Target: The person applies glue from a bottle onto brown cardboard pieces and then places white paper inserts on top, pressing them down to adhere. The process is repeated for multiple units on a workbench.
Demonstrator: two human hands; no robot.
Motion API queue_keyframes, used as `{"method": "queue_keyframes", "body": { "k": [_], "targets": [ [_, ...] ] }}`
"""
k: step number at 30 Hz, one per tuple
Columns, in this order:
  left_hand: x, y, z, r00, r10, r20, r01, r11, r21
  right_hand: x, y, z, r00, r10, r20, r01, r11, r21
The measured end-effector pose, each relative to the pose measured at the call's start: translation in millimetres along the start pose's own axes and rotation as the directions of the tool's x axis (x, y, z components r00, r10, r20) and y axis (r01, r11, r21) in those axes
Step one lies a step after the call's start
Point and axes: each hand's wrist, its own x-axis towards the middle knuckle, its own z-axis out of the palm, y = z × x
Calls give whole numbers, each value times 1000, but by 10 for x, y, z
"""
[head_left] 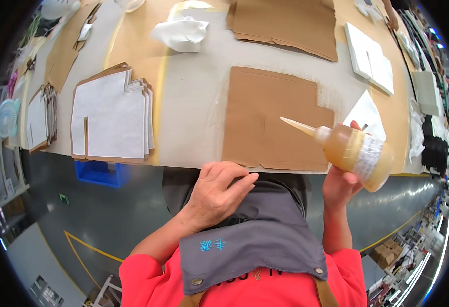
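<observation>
A brown leather-like panel (270,120) with a notched upper right corner lies flat near the table's front edge. Over its right side, my right hand (345,176) grips a squeeze bottle (355,153) of yellowish liquid. The bottle is tilted, its long pointed nozzle aimed left above the panel without visible contact. My left hand (219,189) rests by the table edge at the panel's lower left, fingers loosely extended, holding nothing I can see. A white cut piece (366,115) lies just behind the bottle, partly hidden by it.
Stacked white-faced brown pieces (109,117) sit to the left, with another stack (39,120) beyond. More brown panels (286,25) lie at the back, beside a crumpled white cloth (183,33). White pieces (370,59) are at right. Another person's hand (391,19) shows far right. A blue crate (99,173) is below.
</observation>
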Motion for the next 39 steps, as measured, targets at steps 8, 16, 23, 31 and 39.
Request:
{"method": "queue_keyframes", "body": {
  "k": [8,16,23,31,39],
  "targets": [
    [8,-70,-7,998,-54,-10,54,998,-18,80,261,159,960,-79,268,123,981,-149],
    [53,-102,-8,998,-68,-3,68,997,-46,74,379,134,926,-142,349,224,952,-207],
    [45,-121,7,998,-57,-7,57,998,-35,51,275,82,977,-55,205,94,978,-184],
    [38,-102,16,999,-50,-5,50,999,-18,54,242,70,984,13,178,20,983,-185],
    [26,-65,3,999,-40,7,40,999,-15,-57,240,-50,983,28,181,-8,994,-107]
  ]
}}
